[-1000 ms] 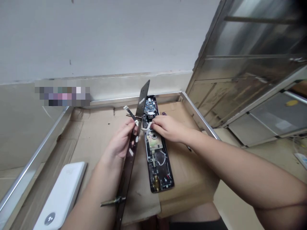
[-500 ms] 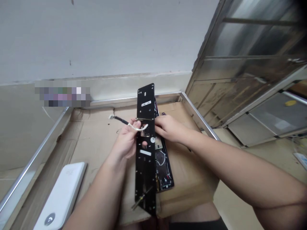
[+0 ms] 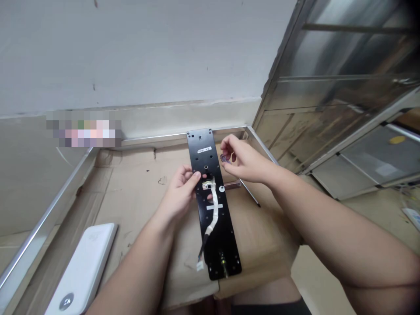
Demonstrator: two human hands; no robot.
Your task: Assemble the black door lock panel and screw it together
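A long black metal plate with holes and a "CE 15" label lies flat before me, covering what is under it. My left hand grips its left edge, thumb on top and fingers beneath. Out of a cutout in the plate comes a white-wrapped cable, its plug hanging over the left edge. A brass fitting stands near the plate's lower end. To the right, my right hand has curled fingers and thumb around the purplish handle of a screwdriver; the shaft slants down to the cardboard.
A brownish see-through bar pokes out right of the plate. At lower left sits a white power bank. Cardboard lines the metal-framed table. A wall stands behind, with a metal door at right.
The plate, earlier tilted up over a casing of electronics, now lies flat over it. Its cable has swung down toward me. My right hand has left the casing for the screwdriver.
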